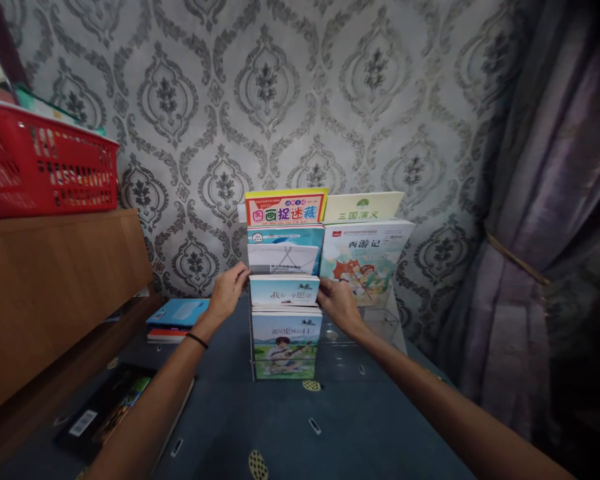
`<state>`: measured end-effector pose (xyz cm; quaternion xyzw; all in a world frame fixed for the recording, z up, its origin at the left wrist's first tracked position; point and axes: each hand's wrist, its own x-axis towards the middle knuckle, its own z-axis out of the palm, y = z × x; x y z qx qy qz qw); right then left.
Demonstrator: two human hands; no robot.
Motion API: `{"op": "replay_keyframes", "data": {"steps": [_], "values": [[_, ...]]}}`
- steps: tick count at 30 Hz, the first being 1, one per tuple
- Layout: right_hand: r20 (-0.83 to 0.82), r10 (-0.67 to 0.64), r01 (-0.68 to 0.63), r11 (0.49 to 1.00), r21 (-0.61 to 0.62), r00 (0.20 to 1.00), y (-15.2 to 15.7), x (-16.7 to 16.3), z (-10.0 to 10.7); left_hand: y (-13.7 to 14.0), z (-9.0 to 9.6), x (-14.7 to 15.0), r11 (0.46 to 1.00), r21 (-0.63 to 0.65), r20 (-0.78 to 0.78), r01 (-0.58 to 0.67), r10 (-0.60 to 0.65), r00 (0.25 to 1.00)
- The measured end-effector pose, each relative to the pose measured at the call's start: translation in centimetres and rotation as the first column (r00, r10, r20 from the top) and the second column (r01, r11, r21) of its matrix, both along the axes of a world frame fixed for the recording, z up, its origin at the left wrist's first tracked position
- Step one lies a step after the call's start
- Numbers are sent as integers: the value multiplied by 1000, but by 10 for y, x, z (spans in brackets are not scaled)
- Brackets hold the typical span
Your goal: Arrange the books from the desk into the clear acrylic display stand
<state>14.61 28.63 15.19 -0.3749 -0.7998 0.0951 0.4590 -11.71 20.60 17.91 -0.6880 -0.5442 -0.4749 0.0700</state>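
Observation:
A clear tiered book stand holds several books in two columns. In its left column, a grey-and-white booklet stands upright behind a light blue book. My left hand is closed at the booklet's left edge, thumb and fingertips together. At the right side my right hand has its fingers curled in by the edges of the booklet and the light blue book; its fingertips are partly hidden. In front stands a book with a guitar player on its cover. Behind are a teal book and a yellow-and-red book.
In the right column stand a white illustrated book and a pale green one. Blue and red books lie stacked at left, near a dark book. A red basket sits on a wooden cabinet. A curtain hangs at right.

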Motion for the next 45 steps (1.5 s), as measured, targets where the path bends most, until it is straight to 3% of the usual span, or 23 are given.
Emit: {"op": "replay_keyframes", "data": {"steps": [5, 8, 16, 24, 28, 33, 36, 39, 45], "values": [[-171, 109, -122, 990, -67, 979, 1, -1, 12, -5, 25, 4, 989, 43, -158, -142, 147, 976], [-247, 131, -141, 990, -26, 960, 0, -4, 24, -6, 34, 6, 979, 47, -232, -198, 204, 951], [-212, 104, -100, 995, 30, 972, 4, -7, 37, -7, 42, 10, 941, 44, -409, -337, 325, 853], [-235, 98, -80, 993, 85, 967, 3, -8, 38, -11, 53, 12, 932, 14, -487, -363, 323, 811], [-262, 99, -90, 995, 46, 960, 3, -9, 37, -8, 55, 8, 958, -22, -415, -284, 250, 875], [-314, 62, -47, 997, 55, 947, -4, -8, 41, -1, 55, 1, 996, -74, -181, -50, 36, 983], [-297, 71, -28, 989, 147, 952, -15, -11, 52, 4, 59, 0, 998, -65, -82, -8, 3, 997], [-184, 146, -105, 971, 216, 972, -26, -16, 67, 7, 65, 1, 997, -77, 11, 4, -4, 1000], [-120, 130, -107, 978, 176, 984, -22, -22, 74, 12, 69, -3, 983, -157, 197, 90, -58, 979]]}}
